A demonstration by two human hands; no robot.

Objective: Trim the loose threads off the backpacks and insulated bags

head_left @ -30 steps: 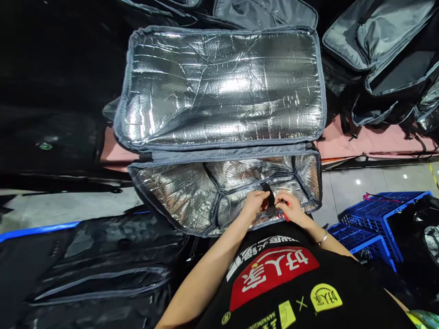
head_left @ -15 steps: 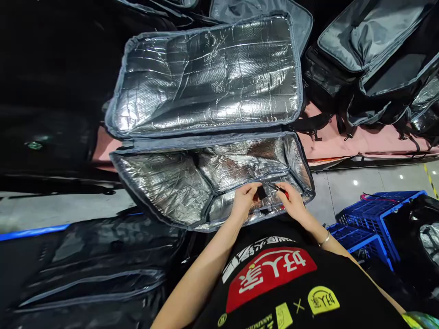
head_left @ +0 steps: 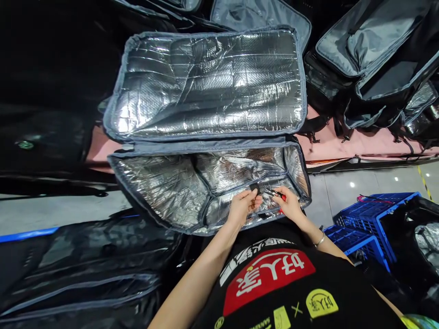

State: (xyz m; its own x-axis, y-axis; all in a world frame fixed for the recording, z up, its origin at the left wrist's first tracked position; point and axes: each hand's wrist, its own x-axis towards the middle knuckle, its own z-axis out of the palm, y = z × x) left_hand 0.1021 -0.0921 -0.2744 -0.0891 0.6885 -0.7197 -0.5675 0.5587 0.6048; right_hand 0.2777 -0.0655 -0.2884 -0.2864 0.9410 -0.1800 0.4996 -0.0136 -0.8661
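An insulated bag [head_left: 164,187] with a silver foil lining lies open in front of me, its foil-lined lid [head_left: 212,87] folded back. Over the near side of the bag, my left hand [head_left: 243,206] pinches a small flat black piece [head_left: 254,188] between thumb and finger. Just right of it, my right hand [head_left: 288,203] closes around a small red-and-black tool [head_left: 277,194], which looks like thread snips. The tool's dark tip points left toward the black piece, with a little space between them. Whether the black piece is attached to the bag, I cannot tell.
More dark bags stand open on the pink-covered table [head_left: 370,141], one with a grey-lined lid [head_left: 356,36]. Blue plastic crates [head_left: 377,212] are on the floor at the right. Dark bags [head_left: 103,256] lie at the lower left.
The left hand's fingers have turned, and the black piece now points up and left from its fingertips. My right hand has shifted slightly down. The camera view has moved a little.
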